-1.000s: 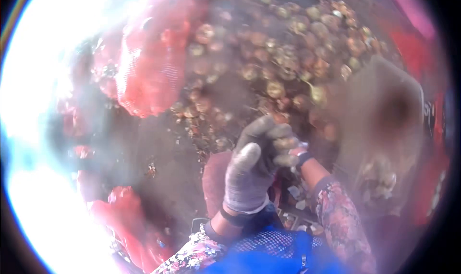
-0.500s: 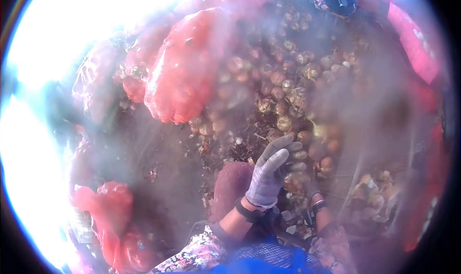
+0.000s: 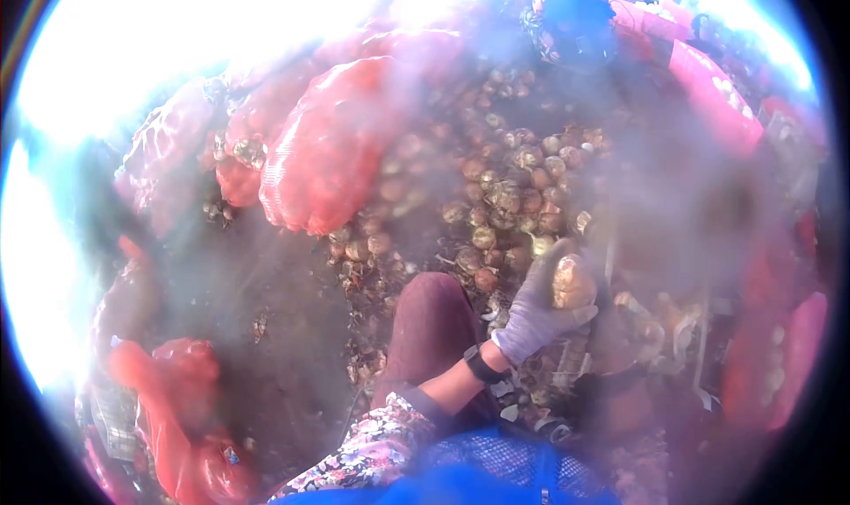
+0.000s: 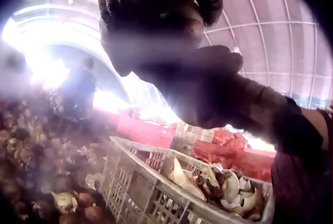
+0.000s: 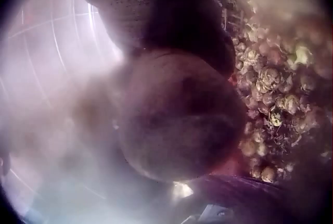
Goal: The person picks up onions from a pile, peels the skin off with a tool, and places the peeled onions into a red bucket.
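Note:
My left hand (image 3: 536,310), in a pale glove with a dark wrist band, grips a light-brown onion (image 3: 574,282) between thumb and fingers. From below, the left wrist view shows that gloved left hand (image 4: 151,5) as a dark shape, part of the onion (image 4: 193,26) lit beside it. My right hand (image 4: 218,94) comes in from the right with bent fingers close under the onion; I cannot tell what it holds. Haze and glare hide it in the head view. In the right wrist view, a dark glove (image 5: 156,16) is above a large, shadowed round shape (image 5: 182,120).
A heap of onions (image 3: 505,195) spreads ahead. The grey crate (image 4: 151,185) below the hands contains peels and scraps. Full red mesh sacks (image 3: 323,146) stand at the back left, and a crumpled red sack (image 3: 177,399) lies lower left. Another person (image 3: 571,18) is beyond the heap.
The head view has tilted up and the left hand has moved right, turning so the onion in it shows. The right wrist and forearm, visible before, are now lost in the haze.

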`<action>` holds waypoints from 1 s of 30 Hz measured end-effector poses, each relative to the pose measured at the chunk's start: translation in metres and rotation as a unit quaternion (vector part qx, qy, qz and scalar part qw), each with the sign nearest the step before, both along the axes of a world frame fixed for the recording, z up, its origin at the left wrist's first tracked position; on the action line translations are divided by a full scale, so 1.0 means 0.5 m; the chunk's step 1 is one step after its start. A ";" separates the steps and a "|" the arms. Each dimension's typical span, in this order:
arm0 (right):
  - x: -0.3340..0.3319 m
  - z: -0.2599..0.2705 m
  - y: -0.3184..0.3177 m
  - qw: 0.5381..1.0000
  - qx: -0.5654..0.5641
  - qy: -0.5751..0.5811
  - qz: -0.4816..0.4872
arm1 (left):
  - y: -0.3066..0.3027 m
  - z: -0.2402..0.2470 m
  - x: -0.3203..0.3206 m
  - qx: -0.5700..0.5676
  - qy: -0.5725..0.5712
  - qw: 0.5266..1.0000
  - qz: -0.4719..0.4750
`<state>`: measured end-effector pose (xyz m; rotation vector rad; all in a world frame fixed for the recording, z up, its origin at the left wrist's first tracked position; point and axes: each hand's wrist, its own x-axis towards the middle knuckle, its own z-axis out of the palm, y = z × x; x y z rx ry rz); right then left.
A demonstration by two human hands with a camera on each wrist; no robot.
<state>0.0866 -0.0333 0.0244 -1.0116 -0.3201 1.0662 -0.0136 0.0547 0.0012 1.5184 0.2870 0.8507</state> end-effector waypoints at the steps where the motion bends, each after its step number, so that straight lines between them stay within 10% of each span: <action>1: -0.009 0.021 -0.024 0.999 -0.006 -0.031 -0.024 | -0.012 0.003 0.005 0.012 -0.007 1.000 -0.017; 6: 0.102 -0.019 -0.173 0.997 -0.073 0.010 0.024 | -0.045 0.003 0.016 -0.334 -0.132 0.902 -0.239; 9: 0.092 0.067 -0.213 0.976 0.076 0.118 -0.166 | -0.032 -0.028 0.045 -0.253 -0.136 0.926 -0.246; 12: 0.190 -0.013 -0.251 0.914 0.268 0.268 -0.145 | -0.050 -0.060 0.064 -0.277 -0.127 0.923 -0.234; 17: 0.045 0.054 -0.249 0.977 -0.024 -0.021 -0.210 | -0.048 -0.043 0.047 -0.369 -0.106 0.886 -0.262; 18: 0.052 0.039 -0.259 0.929 -0.152 -0.326 -0.083 | -0.055 -0.051 0.052 -0.377 -0.111 0.876 -0.281; 19: 0.061 0.023 -0.269 0.758 -0.242 -0.605 -0.020 | -0.061 -0.044 0.051 -0.337 -0.082 0.904 -0.248; 22: 0.053 -0.032 -0.245 0.735 -0.089 -0.665 -0.098 | -0.065 0.015 0.047 -0.190 -0.024 0.959 -0.207; 30: 0.031 0.012 -0.251 0.785 -0.187 -0.590 -0.029 | -0.094 0.008 0.055 -0.031 -0.025 0.991 -0.126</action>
